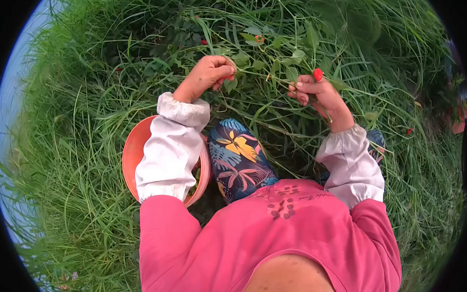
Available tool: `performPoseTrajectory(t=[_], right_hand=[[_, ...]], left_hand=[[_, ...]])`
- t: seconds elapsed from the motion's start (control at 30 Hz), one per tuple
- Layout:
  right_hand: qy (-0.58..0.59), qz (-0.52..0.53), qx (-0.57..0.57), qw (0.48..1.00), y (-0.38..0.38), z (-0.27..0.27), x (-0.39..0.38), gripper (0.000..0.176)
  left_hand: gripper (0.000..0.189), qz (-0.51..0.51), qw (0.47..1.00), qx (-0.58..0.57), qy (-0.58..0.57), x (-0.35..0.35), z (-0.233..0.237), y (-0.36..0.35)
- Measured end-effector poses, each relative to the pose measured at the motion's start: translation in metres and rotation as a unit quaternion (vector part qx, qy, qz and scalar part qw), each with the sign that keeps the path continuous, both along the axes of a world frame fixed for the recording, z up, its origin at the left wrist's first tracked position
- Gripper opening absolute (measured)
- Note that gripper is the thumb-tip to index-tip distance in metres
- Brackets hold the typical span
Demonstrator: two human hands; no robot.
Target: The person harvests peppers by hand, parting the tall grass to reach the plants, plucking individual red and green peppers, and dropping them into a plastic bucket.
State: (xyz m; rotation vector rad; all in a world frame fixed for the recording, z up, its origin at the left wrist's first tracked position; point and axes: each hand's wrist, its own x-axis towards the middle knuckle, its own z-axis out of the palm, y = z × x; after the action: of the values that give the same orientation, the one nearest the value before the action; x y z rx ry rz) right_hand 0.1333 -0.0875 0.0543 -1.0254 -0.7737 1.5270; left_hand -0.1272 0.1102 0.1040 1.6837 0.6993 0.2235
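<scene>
My left hand (pixel 207 77) is closed in a pinch at one end of a thin leafy plant stem (pixel 261 75), its fingertips beside a green leaf (pixel 230 84). To the right, my right hand (pixel 320 95) grips the same plant between thumb and fingers, and a stem end sticks out below the palm. A small bright red fruit (pixel 318 74) shows right at the right thumb tip. Between the hands spread several green leaves (pixel 292 73), and an orange-red fruit (pixel 259 39) hangs above them.
An orange bucket (pixel 136 142) stands under my left forearm, with some green inside, mostly hidden by the sleeve. My patterned knee (pixel 241 159) is between the arms. Tall grass (pixel 84 156) surrounds everything; another red fruit (pixel 409 131) lies in it at the right.
</scene>
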Motion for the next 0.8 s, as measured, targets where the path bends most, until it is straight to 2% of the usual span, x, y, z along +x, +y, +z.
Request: performPoseTrajectory(t=[0.47, 0.67, 0.73, 0.8], right_hand=[[-0.01, 0.016, 0.002, 1.0, -0.007, 0.0, -0.005, 0.018], [-0.023, 0.015, -0.03, 0.999, -0.009, 0.001, -0.009, 0.016], [-0.096, 0.061, 0.018, 0.993, -0.01, -0.003, -0.013, 0.018], [-0.118, 0.09, 0.029, 0.989, -0.009, -0.002, -0.022, 0.019]], left_hand=[[0.014, -0.026, 0.998, -0.047, 0.025, -0.012, 0.017, -0.009], [0.014, -0.08, 0.991, -0.089, 0.058, -0.022, 0.018, -0.003], [0.013, -0.111, 0.984, -0.098, 0.095, -0.03, 0.006, 0.008], [0.014, -0.127, 0.982, -0.094, 0.1, -0.036, 0.003, 0.016]])
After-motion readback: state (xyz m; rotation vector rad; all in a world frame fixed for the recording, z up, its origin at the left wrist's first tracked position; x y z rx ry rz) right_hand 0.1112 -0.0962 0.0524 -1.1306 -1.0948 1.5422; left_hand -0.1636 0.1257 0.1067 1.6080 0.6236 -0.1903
